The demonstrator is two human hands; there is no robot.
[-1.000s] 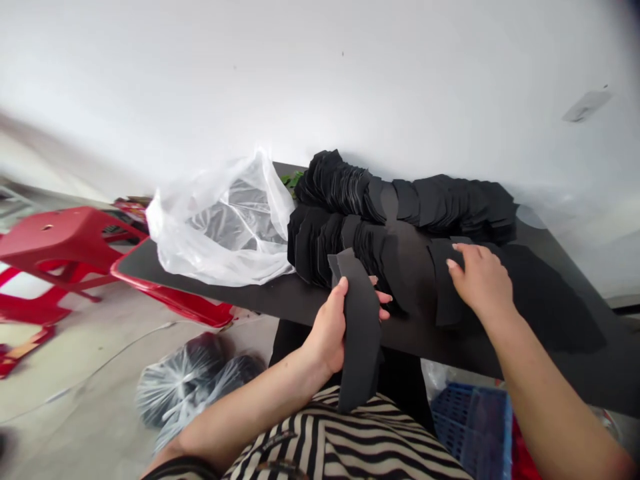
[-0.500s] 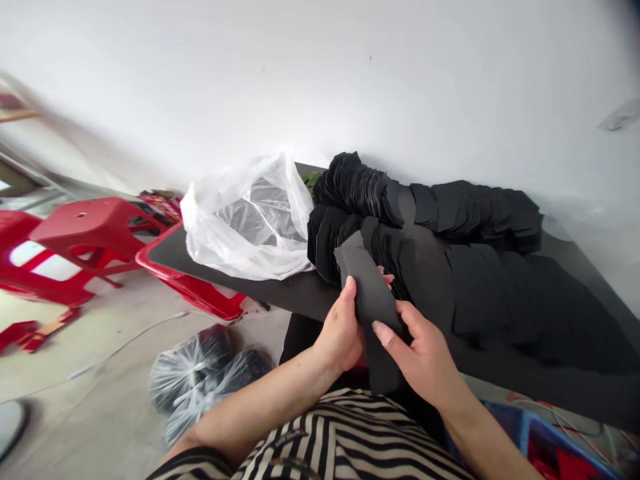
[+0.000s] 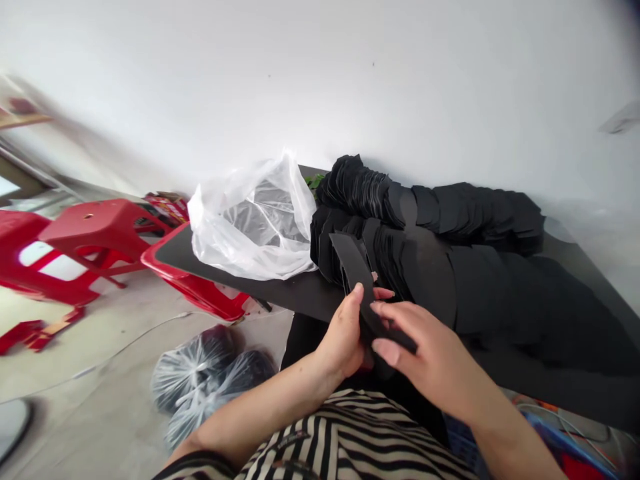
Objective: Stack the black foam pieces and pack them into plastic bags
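A long black foam strip (image 3: 356, 272) is bent between my hands, its upper end sticking out over the table. My left hand (image 3: 343, 337) pinches it from the left, and my right hand (image 3: 425, 353) holds its lower part with the fingers across it. Behind them lie large stacks of black foam pieces (image 3: 430, 230) in overlapping rows on the black table (image 3: 240, 270). The strip's lowest end is hidden behind my hands.
A clear plastic bag (image 3: 255, 227) lies at the table's left end. Red plastic stools (image 3: 95, 230) stand on the concrete floor to the left. Tied bags of dark material (image 3: 200, 377) sit on the floor below. A white wall rises behind the table.
My right hand has come from the stacks on the table to the strip, and both hands now hold it. The strip is bent rather than hanging straight. The view has shifted slightly.
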